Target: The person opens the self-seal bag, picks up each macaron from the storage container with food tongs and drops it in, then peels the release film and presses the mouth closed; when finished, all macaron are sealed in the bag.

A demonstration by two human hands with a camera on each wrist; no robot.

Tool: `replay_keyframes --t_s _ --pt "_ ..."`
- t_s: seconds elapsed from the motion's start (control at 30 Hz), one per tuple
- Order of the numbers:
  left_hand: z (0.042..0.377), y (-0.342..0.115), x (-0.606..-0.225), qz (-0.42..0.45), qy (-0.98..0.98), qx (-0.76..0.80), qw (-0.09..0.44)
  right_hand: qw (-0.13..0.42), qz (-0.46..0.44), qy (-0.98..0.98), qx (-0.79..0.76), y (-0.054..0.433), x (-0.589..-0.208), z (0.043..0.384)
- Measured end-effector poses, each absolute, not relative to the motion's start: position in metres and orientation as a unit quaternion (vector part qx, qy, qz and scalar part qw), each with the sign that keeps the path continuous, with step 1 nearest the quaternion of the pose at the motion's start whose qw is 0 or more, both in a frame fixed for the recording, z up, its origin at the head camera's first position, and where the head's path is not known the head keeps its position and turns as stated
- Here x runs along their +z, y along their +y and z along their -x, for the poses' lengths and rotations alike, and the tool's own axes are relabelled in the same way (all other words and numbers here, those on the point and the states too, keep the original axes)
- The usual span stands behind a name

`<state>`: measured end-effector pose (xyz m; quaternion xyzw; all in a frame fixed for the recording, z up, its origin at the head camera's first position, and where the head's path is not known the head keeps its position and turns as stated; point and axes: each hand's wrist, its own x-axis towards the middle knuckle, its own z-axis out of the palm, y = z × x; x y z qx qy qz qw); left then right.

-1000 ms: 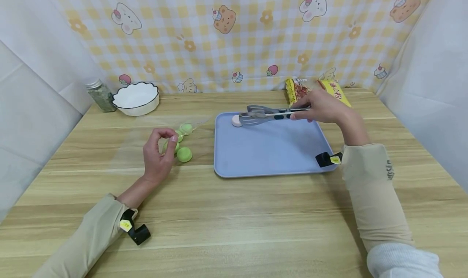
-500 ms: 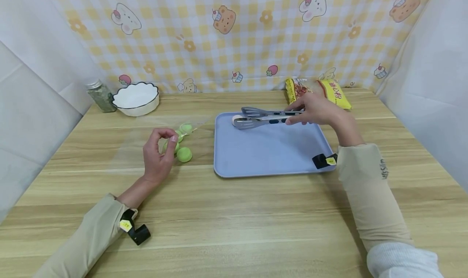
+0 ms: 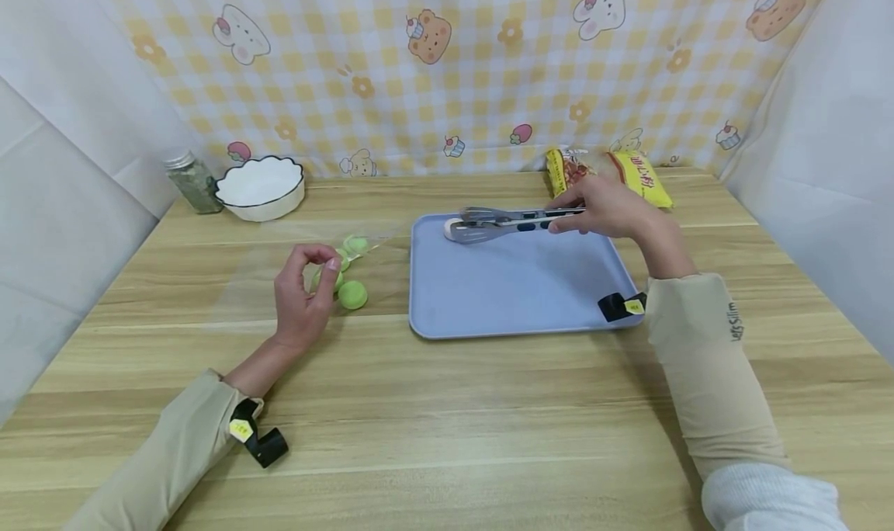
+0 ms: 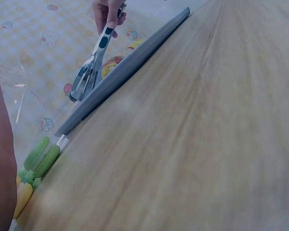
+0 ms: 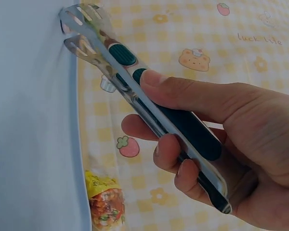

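My right hand (image 3: 621, 214) grips a pair of slotted metal tongs (image 5: 164, 120) with dark green inserts, thumb on one arm and fingers curled round the other. The heads of the tongs reach a small pale round piece (image 3: 449, 229) at the far left corner of the blue tray (image 3: 517, 298), partly covering it. Whether they squeeze it is unclear. At the left, thumb and forefinger of my left hand (image 3: 302, 298) pinch a clear plastic bag (image 3: 247, 279), hard to make out. Several green macarons (image 3: 352, 295) lie beside these fingers, apparently in the bag; others are partly hidden.
A white scalloped bowl (image 3: 260, 185) and a glass jar (image 3: 194, 183) of dried herbs stand at the back left. Behind the tray's right end lie yellow food packets (image 3: 641, 178). A checked cloth (image 3: 482, 104) hangs along the wood-grain table's (image 3: 447, 422) back edge.
My right hand has shifted slightly left, bringing the tongs over the pale piece. Their arms spread half a second ago and are now closer together. My left hand has stayed in place.
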<state>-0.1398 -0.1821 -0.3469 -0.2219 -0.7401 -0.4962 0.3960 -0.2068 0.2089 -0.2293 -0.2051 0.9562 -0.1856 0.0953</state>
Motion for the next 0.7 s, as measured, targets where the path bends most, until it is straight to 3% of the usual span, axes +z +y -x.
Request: replay_keyframes --t_s 0.7 --pt "0.140 -0.182 -0.344 0.220 -0.741 -0.493 0.400 0.008 0.270 0.945 -0.187 0.210 -0.215 0.197"
